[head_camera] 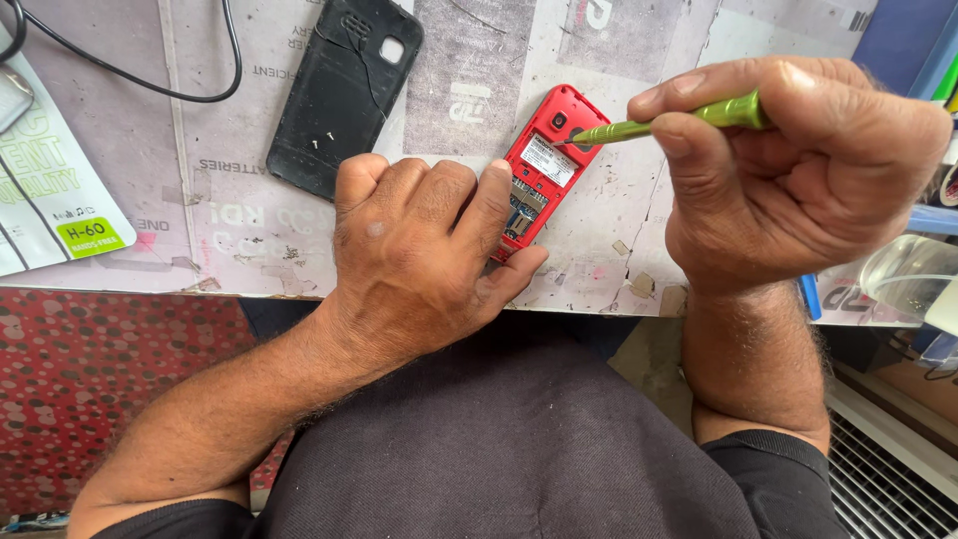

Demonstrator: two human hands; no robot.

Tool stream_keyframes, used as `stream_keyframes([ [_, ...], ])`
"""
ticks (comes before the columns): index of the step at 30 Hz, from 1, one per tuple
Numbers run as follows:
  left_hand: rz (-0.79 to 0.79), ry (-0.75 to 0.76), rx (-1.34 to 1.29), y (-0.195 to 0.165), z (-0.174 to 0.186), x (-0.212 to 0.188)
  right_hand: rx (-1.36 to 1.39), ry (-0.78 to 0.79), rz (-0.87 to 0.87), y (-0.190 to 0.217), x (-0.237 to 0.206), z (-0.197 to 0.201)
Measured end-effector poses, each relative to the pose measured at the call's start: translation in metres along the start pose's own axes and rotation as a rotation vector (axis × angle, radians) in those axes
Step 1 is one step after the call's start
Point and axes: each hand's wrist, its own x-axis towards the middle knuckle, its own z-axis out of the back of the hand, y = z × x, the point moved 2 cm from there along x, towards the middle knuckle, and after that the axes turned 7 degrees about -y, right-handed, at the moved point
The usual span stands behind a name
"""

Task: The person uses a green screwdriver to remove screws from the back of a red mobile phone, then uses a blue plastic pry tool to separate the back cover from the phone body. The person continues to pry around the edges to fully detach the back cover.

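A small red phone [544,170] lies face down on the table [230,210], its back cover off, so the hollow battery bay shows a white label, metal contacts and card slots. Its shell is smooth, glossy plastic with rounded corners. It sits near the middle of the table, tilted with its top end far and to the right.

The table is covered with worn, scuffed paper sheets printed in grey, cracked and peeling along the near edge. To the far left of the phone lies a flat black back cover [344,90], matte, with a square camera hole and a thin crack across it; two tiny pale screws rest on it. A black cable [150,85] curves across the far left corner, beside a white and green package [55,200]. At the right edge are a clear plastic container [908,274] and some blue items, partly cut off. Below the table on the left is a red spotted surface [100,389].

The left hand [419,250] lies curled over the near end of the phone, pressing it down, forefinger along its left side and thumb at its near corner. The right hand [798,170] is clenched around a slim green metal screwdriver [669,120], pinched by thumb and forefinger, whose tip meets the phone's top end beside the camera lens.
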Motion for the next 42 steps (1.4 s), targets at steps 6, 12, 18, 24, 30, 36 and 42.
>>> stream_keyframes([
  [6, 0.003, -0.007, 0.008, 0.0, -0.001, 0.001, 0.026, -0.018, -0.034, 0.004, -0.005, -0.004],
  [12, 0.014, -0.01, -0.004, 0.0, 0.0, 0.002, 0.047, 0.002, 0.039, -0.002, 0.001, -0.013],
  [18, 0.018, -0.014, -0.016, 0.0, 0.0, 0.002, 0.053, 0.008, 0.045, -0.006, 0.001, -0.015],
  [24, 0.024, -0.023, -0.023, 0.0, 0.001, 0.004, 0.051, 0.003, 0.0, -0.004, -0.002, -0.016],
  [30, 0.029, -0.027, -0.028, 0.0, 0.001, 0.004, -0.033, 0.067, 0.103, 0.006, 0.007, -0.02],
  [36, 0.025, -0.051, -0.023, 0.0, 0.002, 0.004, -0.096, 0.165, 0.231, 0.022, 0.027, -0.029],
  [42, 0.006, -0.052, -0.002, 0.002, 0.0, 0.003, -0.133, 0.243, 0.282, 0.034, 0.042, -0.03],
])
